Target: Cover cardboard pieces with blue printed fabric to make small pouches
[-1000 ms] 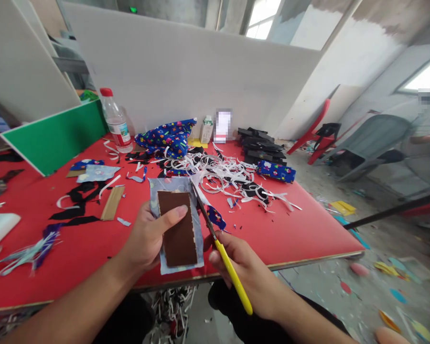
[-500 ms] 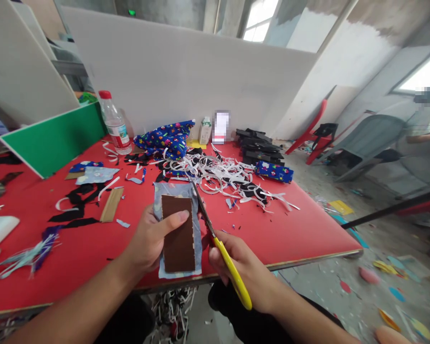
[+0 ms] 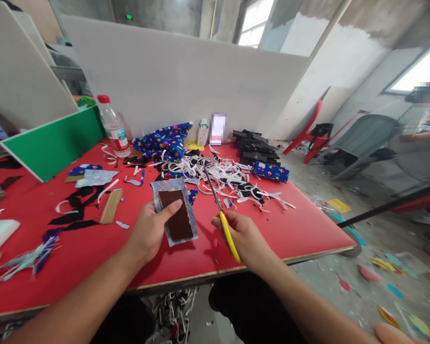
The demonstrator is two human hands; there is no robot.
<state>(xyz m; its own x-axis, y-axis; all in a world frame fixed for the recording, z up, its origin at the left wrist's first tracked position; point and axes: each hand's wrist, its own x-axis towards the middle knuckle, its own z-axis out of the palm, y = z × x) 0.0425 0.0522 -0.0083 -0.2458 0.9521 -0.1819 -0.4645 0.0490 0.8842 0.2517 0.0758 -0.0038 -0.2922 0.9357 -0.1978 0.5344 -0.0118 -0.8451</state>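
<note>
My left hand (image 3: 151,228) grips a brown rectangular board (image 3: 177,222) together with the pale blue-grey fabric (image 3: 189,196) behind it, thumb flat on the board. The fabric's edges stick out past the board on the top and sides. In my right hand (image 3: 241,229) are yellow-handled scissors (image 3: 228,238), blades pointing up and away, apart from the fabric. A small blue patterned scrap (image 3: 192,196) shows just right of the fabric's edge. Beyond the blades lies a heap of white and black strips (image 3: 222,174).
Blue patterned cloth (image 3: 165,141), a red-capped bottle (image 3: 113,131), a small carton (image 3: 202,133) and a phone (image 3: 218,129) stand along the white partition (image 3: 186,76). Stacked black pieces (image 3: 256,145) and a blue patterned bundle (image 3: 270,171) are at right. A green board (image 3: 53,143) leans at left.
Both hands have moved up and away from the table's front edge. The scissors have shifted right, away from the fabric, and the board and fabric now tilt. A blue patterned scrap shows beside the fabric.
</note>
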